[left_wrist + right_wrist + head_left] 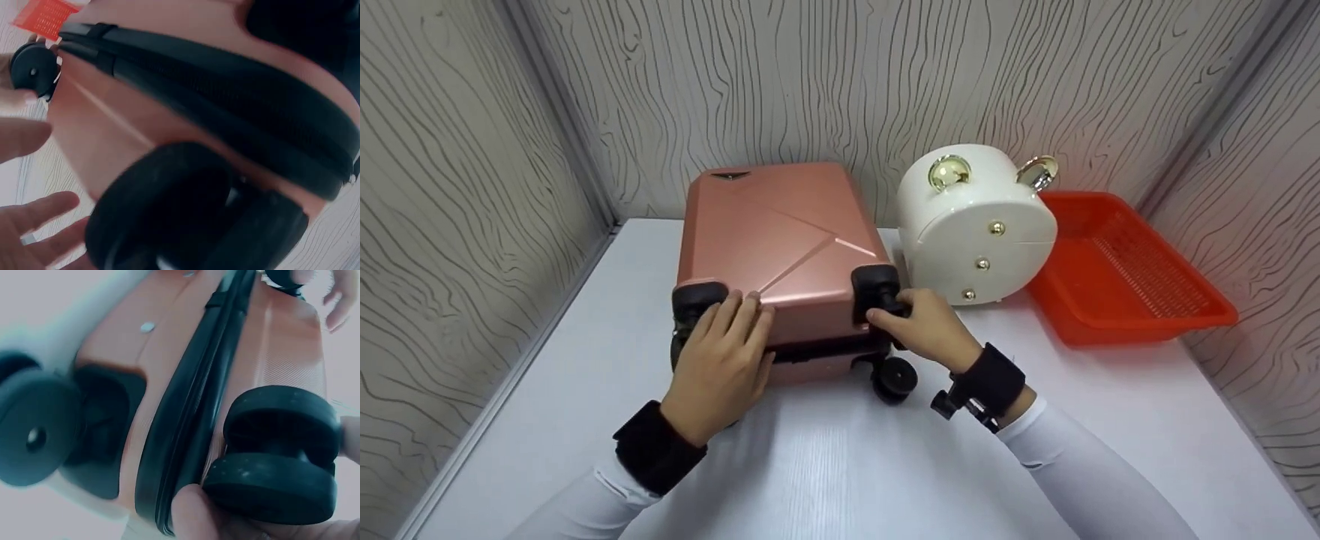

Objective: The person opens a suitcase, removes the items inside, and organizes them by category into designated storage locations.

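A metallic pink hard-shell suitcase (780,232) lies flat on the white table, its wheeled end toward me. My left hand (724,367) rests on the near edge of its upper shell, fingers extended, beside the upper left corner. At the upper right corner my right hand (934,330) grips the black caster wheel (281,410), thumb on the near side and fingers partly hidden behind it. A lower caster wheel (895,377) sits beneath that hand. The black zipper band (214,84) runs between the shell halves. Another caster (163,202) looms close in the left wrist view.
To the suitcase's right stands a round white case (952,255) with gold ears and gold knobs. Beyond it is a red plastic basket (1147,330) with perforated sides. Patterned wall panels (810,90) enclose the table (825,465) at the back and both sides.
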`<act>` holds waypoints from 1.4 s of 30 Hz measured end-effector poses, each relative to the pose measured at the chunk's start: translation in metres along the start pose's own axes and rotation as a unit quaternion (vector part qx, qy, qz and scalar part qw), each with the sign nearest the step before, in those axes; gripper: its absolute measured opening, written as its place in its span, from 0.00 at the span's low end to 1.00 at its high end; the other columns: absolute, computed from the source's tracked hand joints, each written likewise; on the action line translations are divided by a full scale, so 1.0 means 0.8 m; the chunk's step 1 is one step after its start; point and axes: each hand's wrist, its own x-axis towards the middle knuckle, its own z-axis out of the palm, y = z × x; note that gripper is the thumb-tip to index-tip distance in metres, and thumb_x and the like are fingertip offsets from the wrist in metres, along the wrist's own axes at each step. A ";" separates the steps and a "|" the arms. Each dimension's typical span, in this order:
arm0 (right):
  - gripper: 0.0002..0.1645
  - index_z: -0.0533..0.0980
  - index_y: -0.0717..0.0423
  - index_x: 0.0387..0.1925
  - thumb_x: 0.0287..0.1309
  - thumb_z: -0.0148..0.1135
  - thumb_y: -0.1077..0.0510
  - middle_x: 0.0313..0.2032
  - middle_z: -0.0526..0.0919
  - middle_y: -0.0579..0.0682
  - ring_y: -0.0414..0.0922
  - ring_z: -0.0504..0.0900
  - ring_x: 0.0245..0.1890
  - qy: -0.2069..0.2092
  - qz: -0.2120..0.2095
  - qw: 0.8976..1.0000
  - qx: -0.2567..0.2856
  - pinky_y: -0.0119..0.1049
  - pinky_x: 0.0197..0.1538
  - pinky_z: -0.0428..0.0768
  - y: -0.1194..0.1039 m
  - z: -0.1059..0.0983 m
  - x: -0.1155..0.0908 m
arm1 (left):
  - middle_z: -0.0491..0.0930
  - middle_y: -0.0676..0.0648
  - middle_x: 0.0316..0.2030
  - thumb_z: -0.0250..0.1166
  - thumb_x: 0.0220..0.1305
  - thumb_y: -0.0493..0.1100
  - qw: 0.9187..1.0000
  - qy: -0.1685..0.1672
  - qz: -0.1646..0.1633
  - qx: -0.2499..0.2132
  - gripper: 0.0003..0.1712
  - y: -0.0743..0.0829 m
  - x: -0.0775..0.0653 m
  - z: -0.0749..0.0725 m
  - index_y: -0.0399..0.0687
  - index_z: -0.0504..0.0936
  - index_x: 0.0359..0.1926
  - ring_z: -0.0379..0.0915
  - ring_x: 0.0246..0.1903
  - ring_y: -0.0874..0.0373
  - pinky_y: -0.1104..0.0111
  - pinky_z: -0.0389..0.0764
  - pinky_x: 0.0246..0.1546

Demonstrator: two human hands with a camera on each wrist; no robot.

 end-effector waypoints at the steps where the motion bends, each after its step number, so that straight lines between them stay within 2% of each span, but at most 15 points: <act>1: 0.19 0.81 0.59 0.33 0.66 0.71 0.46 0.28 0.84 0.49 0.40 0.81 0.24 0.001 -0.001 1.000 0.012 0.33 0.30 0.78 0.001 0.001 0.001 | 0.83 0.32 0.61 0.81 0.58 0.49 1.000 -0.011 -0.003 0.002 0.37 0.001 -0.001 0.001 0.35 0.83 0.64 0.80 0.62 0.34 0.46 0.83 0.61; 6: 0.17 0.79 0.58 0.29 0.62 0.72 0.49 0.25 0.81 0.46 0.39 0.79 0.22 0.021 0.004 0.998 0.051 0.31 0.29 0.77 -0.007 0.002 0.003 | 0.81 0.31 0.63 0.83 0.55 0.51 1.000 -0.028 -0.011 0.007 0.44 0.004 -0.002 0.003 0.34 0.80 0.68 0.78 0.64 0.32 0.44 0.81 0.64; 12: 0.18 0.78 0.56 0.30 0.60 0.77 0.48 0.30 0.78 0.45 0.42 0.78 0.30 0.062 -0.019 0.995 0.074 0.34 0.37 0.77 -0.043 -0.006 0.000 | 0.80 0.28 0.64 0.85 0.50 0.54 0.999 0.004 -0.007 0.047 0.52 0.008 0.006 0.010 0.33 0.77 0.70 0.77 0.65 0.30 0.42 0.80 0.65; 16: 0.21 0.82 0.58 0.40 0.61 0.77 0.45 0.37 0.83 0.50 0.46 0.81 0.39 0.061 -0.047 0.994 0.075 0.39 0.46 0.79 -0.082 -0.013 -0.005 | 0.79 0.25 0.63 0.86 0.47 0.58 0.995 0.039 -0.027 0.087 0.57 0.013 0.013 0.015 0.32 0.74 0.72 0.78 0.63 0.28 0.40 0.82 0.61; 21: 0.30 0.81 0.62 0.58 0.66 0.73 0.44 0.52 0.85 0.58 0.52 0.83 0.52 0.030 -0.096 0.992 0.072 0.48 0.59 0.81 -0.123 -0.015 -0.018 | 0.78 0.26 0.60 0.84 0.51 0.60 0.986 0.074 -0.092 0.118 0.60 0.009 0.020 0.012 0.28 0.69 0.73 0.77 0.56 0.28 0.39 0.81 0.53; 23: 0.30 0.79 0.65 0.62 0.70 0.70 0.47 0.55 0.84 0.60 0.52 0.84 0.53 0.021 -0.130 0.987 0.090 0.47 0.60 0.81 -0.132 -0.014 -0.025 | 0.78 0.27 0.59 0.82 0.52 0.60 0.983 0.083 -0.111 0.123 0.60 0.005 0.019 0.008 0.27 0.68 0.74 0.77 0.54 0.29 0.40 0.81 0.49; 25: 0.28 0.78 0.67 0.65 0.73 0.66 0.52 0.55 0.83 0.61 0.50 0.83 0.52 0.028 -0.164 0.977 0.131 0.42 0.58 0.82 -0.135 -0.012 -0.029 | 0.78 0.26 0.59 0.82 0.53 0.60 0.981 0.091 -0.123 0.117 0.60 -0.001 0.017 0.004 0.26 0.68 0.74 0.77 0.52 0.29 0.40 0.82 0.45; 28: 0.24 0.77 0.70 0.66 0.76 0.59 0.60 0.53 0.82 0.62 0.46 0.83 0.47 0.066 -0.206 0.955 0.204 0.35 0.53 0.84 -0.130 -0.008 -0.030 | 0.77 0.25 0.60 0.83 0.52 0.61 0.981 0.094 -0.138 0.098 0.62 -0.010 0.012 -0.004 0.25 0.66 0.75 0.76 0.53 0.28 0.40 0.82 0.42; 30: 0.21 0.78 0.69 0.63 0.76 0.56 0.62 0.50 0.83 0.61 0.44 0.83 0.45 0.099 -0.221 0.945 0.220 0.33 0.50 0.84 -0.120 -0.006 -0.026 | 0.76 0.23 0.60 0.83 0.53 0.60 0.980 0.096 -0.153 0.081 0.63 -0.017 0.008 -0.009 0.24 0.65 0.75 0.76 0.54 0.26 0.38 0.81 0.42; 31: 0.19 0.79 0.69 0.61 0.76 0.56 0.62 0.50 0.83 0.60 0.44 0.83 0.45 0.108 -0.226 0.945 0.213 0.34 0.50 0.84 -0.114 -0.003 -0.022 | 0.75 0.23 0.61 0.83 0.53 0.60 0.979 0.096 -0.163 0.072 0.64 -0.021 0.007 -0.012 0.23 0.64 0.76 0.75 0.54 0.25 0.37 0.81 0.43; 33: 0.16 0.81 0.66 0.56 0.76 0.59 0.61 0.48 0.83 0.58 0.45 0.83 0.44 0.105 -0.228 0.952 0.176 0.36 0.49 0.85 -0.097 0.002 -0.015 | 0.74 0.21 0.61 0.83 0.55 0.59 0.976 0.101 -0.184 0.054 0.64 -0.030 0.004 -0.018 0.22 0.62 0.76 0.74 0.55 0.23 0.35 0.81 0.43; 35: 0.13 0.83 0.63 0.50 0.74 0.63 0.58 0.47 0.84 0.57 0.47 0.83 0.44 0.079 -0.235 0.962 0.114 0.40 0.49 0.84 -0.078 0.011 -0.008 | 0.72 0.20 0.61 0.82 0.57 0.57 0.972 0.110 -0.206 0.035 0.63 -0.038 0.001 -0.023 0.21 0.60 0.77 0.73 0.55 0.22 0.34 0.81 0.44; 37: 0.13 0.84 0.62 0.48 0.71 0.67 0.56 0.47 0.85 0.57 0.50 0.83 0.44 0.039 -0.244 0.968 0.048 0.44 0.50 0.84 -0.056 0.020 -0.002 | 0.71 0.19 0.61 0.80 0.59 0.56 0.967 0.120 -0.223 0.016 0.62 -0.046 -0.002 -0.026 0.21 0.58 0.77 0.72 0.54 0.22 0.32 0.80 0.44; 39: 0.15 0.85 0.63 0.48 0.69 0.69 0.54 0.47 0.87 0.57 0.53 0.84 0.45 0.004 -0.251 0.968 -0.015 0.48 0.51 0.84 -0.036 0.029 0.001 | 0.69 0.18 0.62 0.79 0.60 0.55 0.962 0.131 -0.237 -0.007 0.61 -0.054 -0.006 -0.029 0.21 0.57 0.77 0.71 0.55 0.21 0.31 0.80 0.45; 42: 0.18 0.87 0.64 0.50 0.66 0.72 0.55 0.47 0.90 0.58 0.56 0.87 0.48 -0.027 -0.255 0.962 -0.095 0.53 0.55 0.85 -0.011 0.040 0.001 | 0.66 0.17 0.63 0.77 0.63 0.55 0.953 0.145 -0.263 -0.048 0.60 -0.064 -0.012 -0.032 0.21 0.55 0.77 0.67 0.57 0.19 0.30 0.76 0.53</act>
